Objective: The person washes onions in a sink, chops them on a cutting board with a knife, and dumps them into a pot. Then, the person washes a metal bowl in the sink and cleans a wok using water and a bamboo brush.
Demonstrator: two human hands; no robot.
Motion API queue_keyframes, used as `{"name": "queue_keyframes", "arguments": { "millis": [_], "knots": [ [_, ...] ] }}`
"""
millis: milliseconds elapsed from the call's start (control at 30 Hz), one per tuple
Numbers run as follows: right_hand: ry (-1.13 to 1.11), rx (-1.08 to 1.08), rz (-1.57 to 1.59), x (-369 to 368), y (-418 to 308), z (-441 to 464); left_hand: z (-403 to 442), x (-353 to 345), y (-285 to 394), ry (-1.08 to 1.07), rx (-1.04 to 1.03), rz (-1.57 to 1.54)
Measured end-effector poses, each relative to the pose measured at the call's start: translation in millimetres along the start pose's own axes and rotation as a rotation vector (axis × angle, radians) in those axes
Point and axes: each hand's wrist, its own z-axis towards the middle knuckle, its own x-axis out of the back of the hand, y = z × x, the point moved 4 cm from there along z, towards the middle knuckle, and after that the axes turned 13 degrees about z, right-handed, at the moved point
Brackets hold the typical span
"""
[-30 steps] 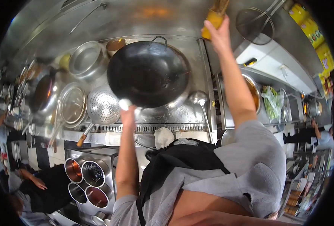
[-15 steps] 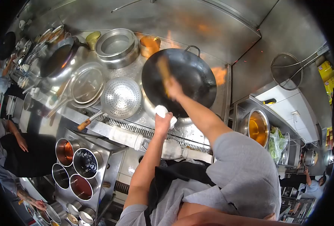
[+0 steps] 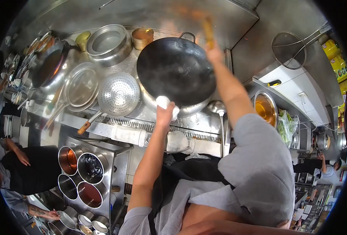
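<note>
A large black wok point(image 3: 173, 66) sits tilted on the stove, its inside bare and dark. My left hand point(image 3: 165, 114) is closed round a folded white cloth point(image 3: 163, 102) at the wok's near rim; the handle beneath is hidden. Up past the wok's right side, my right hand point(image 3: 214, 54) grips a tan wok brush point(image 3: 208, 33), blurred by motion. Its bristle end is hard to make out. A steel ladle point(image 3: 217, 106) lies right of the wok, its handle pointing toward me.
Left of the wok are a perforated strainer point(image 3: 119, 94), a mesh strainer point(image 3: 82, 87), stacked steel pots point(image 3: 107, 43) and a copper-coloured pot point(image 3: 142, 38). A basin of amber liquid point(image 3: 264, 109) stands at right. Sauce pots fill a cart point(image 3: 112, 156) at lower left; co-workers stand beyond.
My right hand has swung the brush out of the wok, up and to the right. The ladle has come into sight. The flames behind the wok have shrunk, and the view has shifted slightly.
</note>
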Motion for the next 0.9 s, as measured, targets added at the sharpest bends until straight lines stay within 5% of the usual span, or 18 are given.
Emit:
{"name": "queue_keyframes", "arguments": {
  "millis": [33, 167, 267, 300, 333, 400, 467, 567, 633, 667, 733, 767, 800, 900],
  "knots": [
    [-0.275, -0.097, -0.021, -59, 24, -14, 1, 2, 0, -0.007, -0.002, 0.030],
    [-0.706, -0.058, 0.291, -143, -40, -183, 0, 6, 3, -0.020, -0.031, 0.049],
    [-1.069, 0.250, 0.132, -89, -37, -193, 3, 3, -15, -0.004, -0.039, 0.018],
    [-1.224, 0.010, -0.051, -37, -30, -173, 6, 1, -18, 0.030, -0.025, 0.001],
    [-1.124, 0.285, -0.207, -32, 35, -120, 2, -2, -13, 0.023, -0.027, -0.003],
    [-0.762, 0.191, -0.852, 50, 46, -17, -7, 3, -5, 0.179, 0.072, -0.073],
    [-0.304, -0.144, -0.665, 100, 17, 34, 3, 9, -13, 0.181, 0.073, -0.018],
    [-0.049, -0.095, -0.345, 84, 18, 41, 4, -1, -8, 0.070, 0.122, -0.145],
    [-0.112, -0.032, -0.286, 13, 19, 3, 17, 0, -18, 0.055, 0.055, -0.069],
    [-0.102, 0.169, -0.351, -49, 45, -8, 19, 3, -20, 0.071, 0.055, -0.046],
    [-0.586, -0.192, -0.015, -114, -5, -103, 21, 7, -23, 0.049, 0.054, -0.020],
    [-0.501, 0.020, 0.108, -156, -11, -134, 24, 8, -24, 0.082, 0.056, -0.034],
    [-0.635, -0.083, 0.371, -160, -38, -168, 28, 10, -27, 0.133, 0.034, 0.004],
    [-0.971, 0.219, 0.054, -114, -9, -164, 23, -1, -34, 0.173, -0.004, 0.072]
  ]
}}
